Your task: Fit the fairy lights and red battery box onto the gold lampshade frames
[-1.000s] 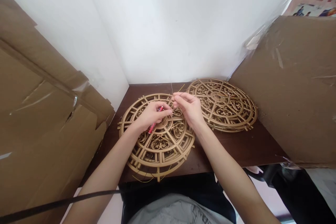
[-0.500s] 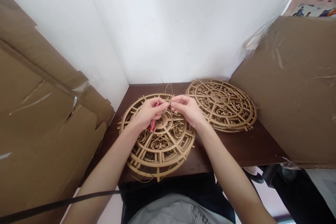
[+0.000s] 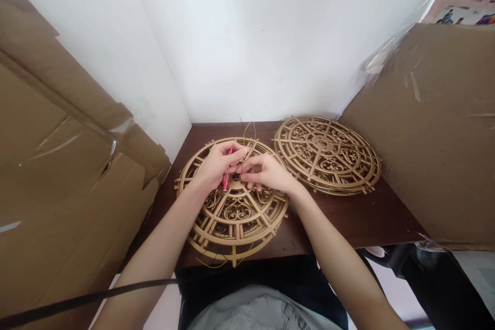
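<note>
Thin wires (image 3: 244,131) in yellow, black and white rise from the middle of a round gold openwork panel (image 3: 235,241), which lies on top of others like it. My left hand (image 3: 221,164) is closed on a slim red pen-shaped tool (image 3: 226,181). Its thumb and forefinger pinch at the wires. Lower down, over the panel's hub, my right hand (image 3: 266,171) is closed with its fingertips at the wires; the exact grip is too small to make out.
A second stack of gold panels (image 3: 328,152) lies at the right on the dark brown table (image 3: 332,224). Cardboard (image 3: 65,175) stands on the left, and more cardboard (image 3: 436,129) on the right. A white wall (image 3: 247,51) closes off the back.
My right hand has moved down and slightly left along the wires, from beside the left fingertips to the panel's hub. My left hand stays nearly in place with the red tool.
</note>
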{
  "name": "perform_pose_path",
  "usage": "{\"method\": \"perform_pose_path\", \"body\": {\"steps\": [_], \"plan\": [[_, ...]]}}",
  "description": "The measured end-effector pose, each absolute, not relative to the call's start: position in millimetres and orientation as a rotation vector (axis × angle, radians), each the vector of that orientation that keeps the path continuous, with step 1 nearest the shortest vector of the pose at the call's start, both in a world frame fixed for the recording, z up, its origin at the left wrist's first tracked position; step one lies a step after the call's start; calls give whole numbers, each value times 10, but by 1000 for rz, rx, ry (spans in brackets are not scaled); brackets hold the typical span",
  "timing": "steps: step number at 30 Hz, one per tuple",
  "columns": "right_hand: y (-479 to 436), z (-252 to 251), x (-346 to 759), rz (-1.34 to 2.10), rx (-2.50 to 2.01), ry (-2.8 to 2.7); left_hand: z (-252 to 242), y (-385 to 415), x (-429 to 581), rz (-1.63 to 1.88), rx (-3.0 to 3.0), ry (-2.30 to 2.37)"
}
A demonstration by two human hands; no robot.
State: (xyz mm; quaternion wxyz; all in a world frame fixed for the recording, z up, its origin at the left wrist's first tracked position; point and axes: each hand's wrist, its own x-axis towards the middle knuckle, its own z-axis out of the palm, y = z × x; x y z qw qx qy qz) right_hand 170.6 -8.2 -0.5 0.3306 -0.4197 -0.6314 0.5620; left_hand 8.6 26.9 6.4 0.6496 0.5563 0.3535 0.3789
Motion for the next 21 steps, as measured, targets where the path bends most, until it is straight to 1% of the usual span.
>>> {"method": "perform_pose_path", "body": {"steps": [4, 14, 21], "plan": [[-75, -38, 1699, 1443, -1131, -1680, 71, 266, 84, 859, 1267, 819], [-72, -22, 1690, 1502, -1144, -1580, 72, 269, 93, 881, 1264, 812], [-74, -26, 1674, 1457, -1115, -1554, 54, 276, 82, 878, 1257, 797]]}}
